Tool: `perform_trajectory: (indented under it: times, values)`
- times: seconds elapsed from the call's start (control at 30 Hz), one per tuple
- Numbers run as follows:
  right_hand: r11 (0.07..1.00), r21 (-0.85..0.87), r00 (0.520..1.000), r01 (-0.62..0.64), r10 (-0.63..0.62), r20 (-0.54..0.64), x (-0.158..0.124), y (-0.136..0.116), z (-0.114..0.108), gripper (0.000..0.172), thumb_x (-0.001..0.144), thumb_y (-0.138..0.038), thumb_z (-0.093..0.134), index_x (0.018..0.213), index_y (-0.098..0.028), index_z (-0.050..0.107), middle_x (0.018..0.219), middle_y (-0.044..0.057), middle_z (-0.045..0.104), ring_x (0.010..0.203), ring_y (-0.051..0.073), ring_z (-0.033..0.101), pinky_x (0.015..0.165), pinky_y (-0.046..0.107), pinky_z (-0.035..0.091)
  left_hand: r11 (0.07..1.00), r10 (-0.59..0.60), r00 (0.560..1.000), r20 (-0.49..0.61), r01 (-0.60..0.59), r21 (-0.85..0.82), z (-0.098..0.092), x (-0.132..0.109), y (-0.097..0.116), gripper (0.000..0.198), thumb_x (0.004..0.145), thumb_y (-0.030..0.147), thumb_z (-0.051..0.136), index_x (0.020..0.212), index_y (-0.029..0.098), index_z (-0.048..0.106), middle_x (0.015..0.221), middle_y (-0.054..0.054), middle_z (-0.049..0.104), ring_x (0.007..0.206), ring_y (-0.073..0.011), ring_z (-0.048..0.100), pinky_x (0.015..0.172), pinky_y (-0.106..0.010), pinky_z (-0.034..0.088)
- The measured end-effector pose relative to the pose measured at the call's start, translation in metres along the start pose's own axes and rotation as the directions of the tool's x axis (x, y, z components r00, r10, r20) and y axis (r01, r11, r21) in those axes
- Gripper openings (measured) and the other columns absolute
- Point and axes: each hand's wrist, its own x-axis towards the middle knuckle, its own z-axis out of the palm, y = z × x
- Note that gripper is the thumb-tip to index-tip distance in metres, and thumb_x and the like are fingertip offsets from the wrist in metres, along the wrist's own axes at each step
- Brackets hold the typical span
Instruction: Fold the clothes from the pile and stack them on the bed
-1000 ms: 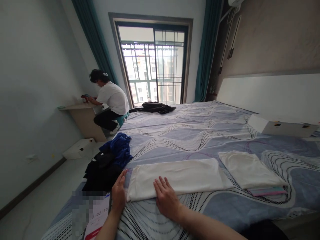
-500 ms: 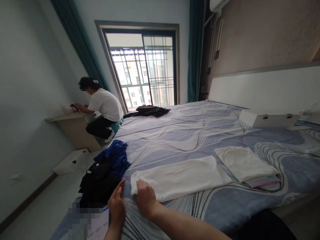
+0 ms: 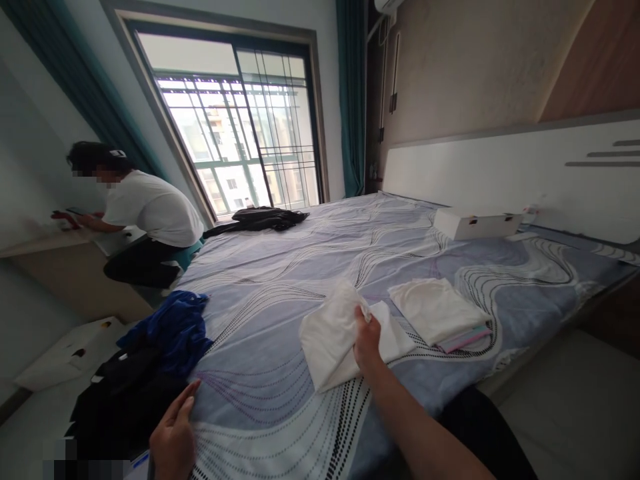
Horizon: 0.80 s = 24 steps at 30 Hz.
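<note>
A white garment [image 3: 327,333] lies on the bed, its left end lifted and folded over toward its right part. My right hand [image 3: 367,337] is closed around the bunched end of that cloth, thumb on top. My left hand [image 3: 175,437] is apart from the garment, at lower left by the near bed edge, fingers stretched out and nothing in them. To the right of the garment rests a folded white stack [image 3: 435,310], with pink and grey cloth showing under its near corner.
Blue clothing [image 3: 173,330] and black clothing [image 3: 127,393] are heaped at the left bed edge. Black cloth [image 3: 267,219] lies at the far edge. A white box [image 3: 475,223] stands near the headboard, another white box [image 3: 70,350] on the floor. A person [image 3: 155,210] sits at a desk, holding a phone.
My right hand has carried the garment's left end rightward, folding it over the rest. My left hand is now farther from the cloth. The view has turned right.
</note>
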Motion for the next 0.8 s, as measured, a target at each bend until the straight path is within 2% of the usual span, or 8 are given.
perform_trajectory:
  times: [0.1, 0.23, 0.4, 0.53, 0.57, 0.63, 0.7, 0.8]
  values:
    - [1.000, -0.025, 0.986, 0.007, -0.011, -0.164, 0.041, 0.004, -0.053, 0.049, 0.069, -0.056, 0.068, 0.095, -0.014, 0.071, 0.096, 0.010, 0.076, 0.089, 0.024, 0.069, 0.078, 0.033, 0.055, 0.977, -0.114, 0.994, 0.004, 0.113, -0.178, -0.007, -0.003, 0.018, 0.051, 0.091, 0.052, 0.038, 0.126, 0.024, 0.064, 0.140, -0.004, 0.062, 0.133, -0.0279, 0.053, 0.117, -0.048, 0.038]
    - [0.995, -0.089, 0.971, -0.038, 0.016, -0.240, 0.065, 0.014, -0.111, 0.044, 0.058, -0.048, 0.075, 0.086, -0.014, 0.072, 0.091, 0.010, 0.077, 0.090, 0.026, 0.069, 0.079, 0.034, 0.055, 0.974, -0.179, 0.982, 0.053, 0.185, -0.133, -0.011, -0.005, 0.035, 0.050, 0.091, 0.050, 0.039, 0.125, 0.023, 0.065, 0.140, -0.006, 0.062, 0.132, -0.0313, 0.052, 0.116, -0.050, 0.037]
    - [0.986, -0.139, 0.979, -0.088, 0.060, -0.192, 0.067, 0.028, -0.138, 0.044, 0.052, -0.042, 0.079, 0.086, -0.014, 0.074, 0.088, 0.010, 0.078, 0.087, 0.028, 0.071, 0.075, 0.035, 0.057, 0.979, -0.196, 0.978, 0.075, 0.191, 0.068, -0.002, -0.010, 0.061, 0.059, 0.092, 0.050, 0.030, 0.129, 0.017, 0.063, 0.134, -0.015, 0.064, 0.122, -0.0364, 0.059, 0.102, -0.051, 0.047]
    - [0.977, -0.182, 0.979, -0.108, 0.072, -0.193, 0.070, 0.034, -0.138, 0.041, 0.052, -0.040, 0.078, 0.084, -0.014, 0.076, 0.088, 0.010, 0.078, 0.087, 0.029, 0.071, 0.075, 0.034, 0.056, 0.952, -0.216, 0.959, 0.184, 0.166, 0.256, 0.042, -0.028, 0.119, 0.057, 0.089, 0.050, 0.034, 0.114, 0.015, 0.072, 0.114, -0.017, 0.073, 0.107, -0.0375, 0.066, 0.088, -0.046, 0.052]
    - [0.974, -0.198, 0.977, -0.114, 0.074, -0.197, 0.070, 0.035, -0.137, 0.040, 0.052, -0.040, 0.077, 0.082, -0.014, 0.076, 0.087, 0.011, 0.078, 0.086, 0.029, 0.071, 0.074, 0.035, 0.056, 0.960, -0.183, 0.951, 0.249, 0.118, 0.254, 0.059, -0.034, 0.139, 0.055, 0.088, 0.054, 0.038, 0.104, 0.017, 0.075, 0.107, -0.016, 0.076, 0.103, -0.0360, 0.069, 0.086, -0.043, 0.052]
    - [0.964, -0.235, 0.976, -0.122, 0.074, -0.204, 0.072, 0.036, -0.138, 0.038, 0.052, -0.041, 0.076, 0.078, -0.013, 0.075, 0.086, 0.012, 0.078, 0.085, 0.031, 0.072, 0.072, 0.035, 0.056, 0.952, -0.101, 0.881, 0.462, -0.049, 0.301, 0.095, -0.046, 0.179, 0.064, 0.092, 0.060, 0.029, 0.101, 0.018, 0.076, 0.106, -0.015, 0.077, 0.105, -0.0337, 0.070, 0.085, -0.040, 0.052]
    - [0.954, -0.273, 0.977, -0.122, 0.067, -0.201, 0.073, 0.035, -0.138, 0.039, 0.052, -0.042, 0.074, 0.078, -0.013, 0.075, 0.087, 0.013, 0.078, 0.085, 0.031, 0.072, 0.072, 0.035, 0.056, 0.955, -0.074, 0.856, 0.512, -0.087, 0.283, 0.127, -0.058, 0.214, 0.066, 0.091, 0.064, 0.030, 0.096, 0.017, 0.076, 0.100, -0.016, 0.078, 0.101, -0.0330, 0.071, 0.082, -0.038, 0.052]
    - [0.939, -0.325, 0.981, -0.112, 0.052, -0.186, 0.073, 0.028, -0.138, 0.041, 0.053, -0.043, 0.071, 0.080, -0.012, 0.076, 0.090, 0.015, 0.078, 0.087, 0.031, 0.072, 0.072, 0.034, 0.055, 0.953, -0.038, 0.872, 0.488, -0.116, 0.281, 0.156, -0.072, 0.248, 0.054, 0.094, 0.052, 0.036, 0.099, 0.011, 0.072, 0.101, -0.021, 0.076, 0.098, -0.0326, 0.072, 0.079, -0.037, 0.050]
